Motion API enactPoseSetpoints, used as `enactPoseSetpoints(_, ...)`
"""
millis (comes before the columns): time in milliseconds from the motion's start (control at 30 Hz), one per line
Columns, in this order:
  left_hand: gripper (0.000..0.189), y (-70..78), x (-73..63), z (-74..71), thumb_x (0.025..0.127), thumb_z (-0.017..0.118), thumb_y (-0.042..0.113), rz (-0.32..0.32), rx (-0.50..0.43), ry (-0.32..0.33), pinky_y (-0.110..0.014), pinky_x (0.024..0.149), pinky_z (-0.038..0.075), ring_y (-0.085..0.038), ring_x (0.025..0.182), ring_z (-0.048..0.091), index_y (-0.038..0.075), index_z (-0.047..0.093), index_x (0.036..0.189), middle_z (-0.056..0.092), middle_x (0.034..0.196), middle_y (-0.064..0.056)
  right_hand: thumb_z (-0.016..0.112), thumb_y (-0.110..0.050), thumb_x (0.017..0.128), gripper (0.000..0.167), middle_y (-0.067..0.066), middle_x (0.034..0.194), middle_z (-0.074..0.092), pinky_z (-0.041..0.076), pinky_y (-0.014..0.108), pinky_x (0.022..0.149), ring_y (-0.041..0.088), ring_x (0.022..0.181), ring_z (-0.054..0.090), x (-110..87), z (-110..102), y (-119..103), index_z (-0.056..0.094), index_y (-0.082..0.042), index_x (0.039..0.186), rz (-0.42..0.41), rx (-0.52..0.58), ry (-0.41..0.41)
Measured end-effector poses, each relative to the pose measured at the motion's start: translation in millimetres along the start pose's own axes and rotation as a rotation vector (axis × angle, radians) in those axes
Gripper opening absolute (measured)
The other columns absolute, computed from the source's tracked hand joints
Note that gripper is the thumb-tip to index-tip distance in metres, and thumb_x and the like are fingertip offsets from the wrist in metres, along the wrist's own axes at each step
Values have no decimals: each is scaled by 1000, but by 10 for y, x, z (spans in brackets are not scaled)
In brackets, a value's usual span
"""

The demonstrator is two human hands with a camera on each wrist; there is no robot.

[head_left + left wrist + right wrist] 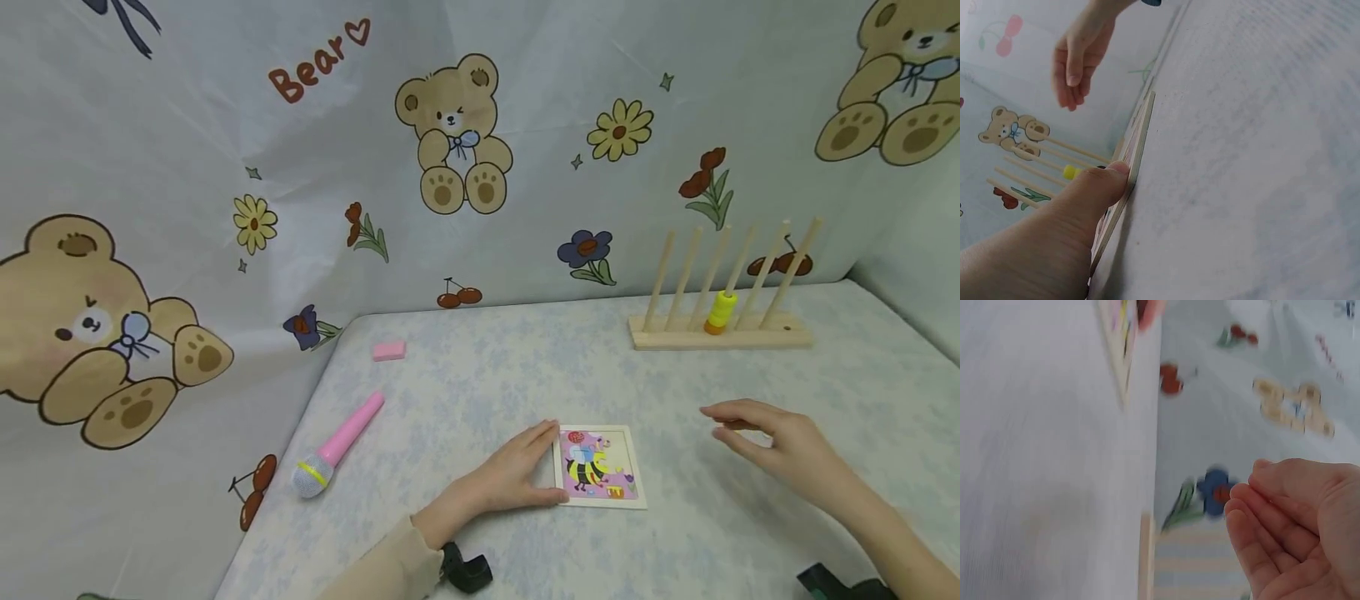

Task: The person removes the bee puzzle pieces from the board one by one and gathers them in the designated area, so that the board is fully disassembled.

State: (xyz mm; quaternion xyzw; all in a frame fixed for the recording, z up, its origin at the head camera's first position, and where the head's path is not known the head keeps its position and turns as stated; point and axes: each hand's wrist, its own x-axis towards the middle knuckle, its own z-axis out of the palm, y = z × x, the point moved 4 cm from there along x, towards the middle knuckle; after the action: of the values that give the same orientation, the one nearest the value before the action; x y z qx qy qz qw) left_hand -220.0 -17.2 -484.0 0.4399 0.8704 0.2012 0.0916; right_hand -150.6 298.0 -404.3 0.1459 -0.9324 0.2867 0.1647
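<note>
A small square bee picture puzzle (600, 467) in a white frame lies on the table, with a bare cream patch at its upper right. My left hand (517, 471) holds it along its left side, fingers at the upper left corner and thumb at the lower left. In the left wrist view the thumb (1107, 181) presses on the frame's edge. To the right of the puzzle, my right hand (776, 442) hovers above the table. Its fingers are loosely bent and nothing shows between them in the right wrist view, where the fingertips (1238, 519) come close to the thumb.
At the back right stands a wooden peg rack (720, 333) with upright rods and yellow and orange rings on one rod. A pink toy microphone (341, 446) lies on the left, with a pink block (388, 351) behind it. A bear-print cloth (525, 250) hangs behind the table.
</note>
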Motion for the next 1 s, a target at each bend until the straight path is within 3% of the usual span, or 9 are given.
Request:
enactPoseSetpoints(167, 95, -7, -26, 65, 86, 57, 60, -4, -3, -6, -33, 110, 20, -20, 140, 17, 4, 17, 151, 16, 155, -9, 72, -15, 84, 27, -4, 107, 66, 54, 31, 73, 11, 90, 63, 103, 392, -364, 69, -13, 111, -50, 164, -102)
enactPoseSetpoints(333, 93, -4, -12, 69, 86, 57, 58, 18, 20, 5, -32, 110, 20, -20, 140, 18, 4, 17, 151, 18, 155, -10, 73, -20, 85, 31, 1, 109, 65, 53, 30, 77, 17, 92, 63, 93, 705, -466, 67, -6, 112, -59, 277, -187)
enactPoseSetpoints(533, 93, -10, 7, 49, 87, 56, 58, 36, 36, 9, -32, 110, 21, -19, 140, 17, 3, 17, 151, 17, 155, -10, 75, -21, 82, 31, -2, 106, 65, 53, 29, 76, 12, 90, 60, 52, 841, -397, 68, -9, 110, -7, 230, -191)
enactPoseSetpoints(833, 94, -48, 6, 48, 86, 55, 60, 23, 51, 14, -33, 110, 22, -18, 140, 16, 4, 17, 151, 16, 155, -9, 80, -17, 76, 33, -7, 105, 65, 51, 29, 79, 12, 96, 60, 28, 936, -337, 70, -14, 107, -107, 172, -123)
enactPoseSetpoints(1000, 93, -59, 8, 33, 86, 56, 59, 26, 38, 17, -33, 110, 22, -18, 140, 17, 4, 17, 151, 17, 155, -9, 83, -14, 72, 34, -7, 103, 65, 49, 20, 79, 11, 94, 59, 40, 961, -333, 71, -13, 104, -167, 148, -78)
